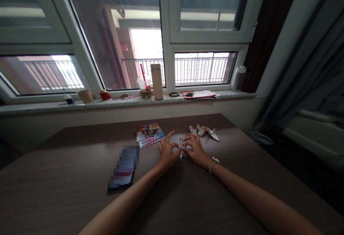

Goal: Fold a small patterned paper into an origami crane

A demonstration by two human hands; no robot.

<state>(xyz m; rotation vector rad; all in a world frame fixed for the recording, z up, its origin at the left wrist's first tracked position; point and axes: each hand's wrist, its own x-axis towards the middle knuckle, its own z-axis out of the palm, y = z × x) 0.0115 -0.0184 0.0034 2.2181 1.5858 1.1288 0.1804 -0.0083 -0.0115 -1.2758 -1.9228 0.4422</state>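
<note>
Between my two hands, just above the brown table (88, 159), is a small folded piece of patterned paper (181, 148), pale with red and yellow marks. My left hand (167, 152) pinches its left side between thumb and index finger, the other fingers spread. My right hand (195, 149) grips the right side with thumb and fingertips and wears a light bracelet on the wrist. Several folded paper cranes (200, 130) of similar paper lie beyond my right hand. Past my left hand lies a stack of colourful printed sheets (149, 134).
A phone (125, 167) with a blurred screen lies left of my left forearm. Along the windowsill (172, 100) stand a beige flask (157, 81), a plastic cup with a red straw (144, 82), a paper cup (85, 96) and papers with scissors (200, 94).
</note>
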